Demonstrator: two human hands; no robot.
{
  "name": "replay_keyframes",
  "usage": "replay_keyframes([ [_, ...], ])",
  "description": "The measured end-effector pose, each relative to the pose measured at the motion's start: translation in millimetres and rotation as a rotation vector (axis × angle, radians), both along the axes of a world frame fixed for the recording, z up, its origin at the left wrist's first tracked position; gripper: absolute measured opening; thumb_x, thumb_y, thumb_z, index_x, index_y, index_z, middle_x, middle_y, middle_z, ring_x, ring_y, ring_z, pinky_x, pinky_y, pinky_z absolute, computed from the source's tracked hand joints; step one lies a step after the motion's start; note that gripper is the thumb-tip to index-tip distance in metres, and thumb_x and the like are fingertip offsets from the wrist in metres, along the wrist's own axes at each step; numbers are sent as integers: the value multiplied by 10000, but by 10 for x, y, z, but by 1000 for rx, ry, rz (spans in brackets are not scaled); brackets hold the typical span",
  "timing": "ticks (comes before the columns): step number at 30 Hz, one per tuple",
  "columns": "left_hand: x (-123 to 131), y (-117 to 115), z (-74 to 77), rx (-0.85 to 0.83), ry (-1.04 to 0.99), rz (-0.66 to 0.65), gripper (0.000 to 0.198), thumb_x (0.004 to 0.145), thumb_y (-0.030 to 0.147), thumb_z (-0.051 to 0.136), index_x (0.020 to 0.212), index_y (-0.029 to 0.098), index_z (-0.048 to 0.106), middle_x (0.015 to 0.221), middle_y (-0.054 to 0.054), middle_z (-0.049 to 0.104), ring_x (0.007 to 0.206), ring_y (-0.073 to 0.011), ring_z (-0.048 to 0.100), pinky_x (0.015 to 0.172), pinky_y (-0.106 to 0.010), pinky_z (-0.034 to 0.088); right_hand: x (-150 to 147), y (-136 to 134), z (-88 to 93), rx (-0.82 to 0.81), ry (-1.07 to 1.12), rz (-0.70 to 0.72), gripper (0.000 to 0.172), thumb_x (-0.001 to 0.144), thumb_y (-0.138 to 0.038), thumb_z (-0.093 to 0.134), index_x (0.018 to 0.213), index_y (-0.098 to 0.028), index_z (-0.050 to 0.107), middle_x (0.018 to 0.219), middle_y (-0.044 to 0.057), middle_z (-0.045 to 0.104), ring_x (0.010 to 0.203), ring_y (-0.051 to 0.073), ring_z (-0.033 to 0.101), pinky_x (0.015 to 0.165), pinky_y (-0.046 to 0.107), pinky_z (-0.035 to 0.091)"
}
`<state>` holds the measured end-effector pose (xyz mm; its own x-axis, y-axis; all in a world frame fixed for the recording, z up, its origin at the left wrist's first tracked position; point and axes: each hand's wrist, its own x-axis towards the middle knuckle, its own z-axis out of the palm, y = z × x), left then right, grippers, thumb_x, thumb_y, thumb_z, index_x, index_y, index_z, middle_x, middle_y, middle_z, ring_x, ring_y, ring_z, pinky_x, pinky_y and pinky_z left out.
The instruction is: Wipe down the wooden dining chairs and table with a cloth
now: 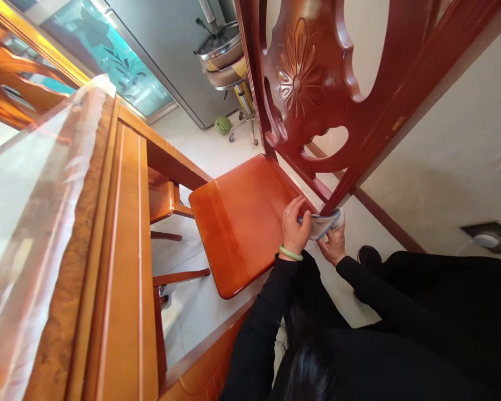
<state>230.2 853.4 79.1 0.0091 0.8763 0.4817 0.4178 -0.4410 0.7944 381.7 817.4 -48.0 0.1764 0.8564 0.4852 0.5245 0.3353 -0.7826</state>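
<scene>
A light grey cloth with a blue edge (pixel 320 226) is wrapped round the foot of the chair's back post, beside the rear corner of the seat. My left hand (pixel 296 225), with a ring and a green bangle, has its fingers bent at the cloth's left edge and the seat corner. Gripping the cloth's other end from the right is my right hand (pixel 334 245). The reddish-brown wooden chair (pixel 250 217) has a glossy seat, and its tall chair back (pixel 298 83) bears a carved flower and cut-out holes.
On the left stands a wooden table (pixel 129 250) under a clear plastic cover (pixel 37 195). Another chair (pixel 162 197) is tucked beneath it. A wheeled stool (pixel 229 61) and a green round object (pixel 222 125) are at the back. A floor socket (pixel 490 236) lies right.
</scene>
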Motion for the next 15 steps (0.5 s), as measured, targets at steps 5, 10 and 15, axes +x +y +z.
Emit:
replay_keyframes([
  [5, 36, -122, 19, -29, 56, -67, 340, 1100, 407, 652, 1362, 227, 773, 1455, -159, 768, 1423, -303, 708, 1250, -567, 571, 17, -58, -64, -28, 146, 7, 399, 947, -469, 685, 1208, -195, 812, 1870, 115, 234, 1692, 362, 422, 1393, 490, 388],
  [10, 190, -82, -3, -103, -65, -156, 425, 1056, 542, 723, 1324, 220, 797, 1284, -146, 825, 1205, -275, 793, 1120, -507, 638, 289, -147, 17, -273, 395, -175, 448, 825, -639, 717, 914, -201, 754, 1266, 155, 747, 1247, 327, 708, 1199, 511, 564],
  [15, 105, 69, -87, -201, -143, -124, 435, 1025, 589, 738, 1162, 190, 848, 1175, -155, 837, 1136, -273, 798, 1076, -491, 633, 538, -104, 485, -258, 496, -279, 412, 907, -616, 690, 958, -208, 725, 985, 80, 754, 1029, 274, 714, 1123, 501, 600],
])
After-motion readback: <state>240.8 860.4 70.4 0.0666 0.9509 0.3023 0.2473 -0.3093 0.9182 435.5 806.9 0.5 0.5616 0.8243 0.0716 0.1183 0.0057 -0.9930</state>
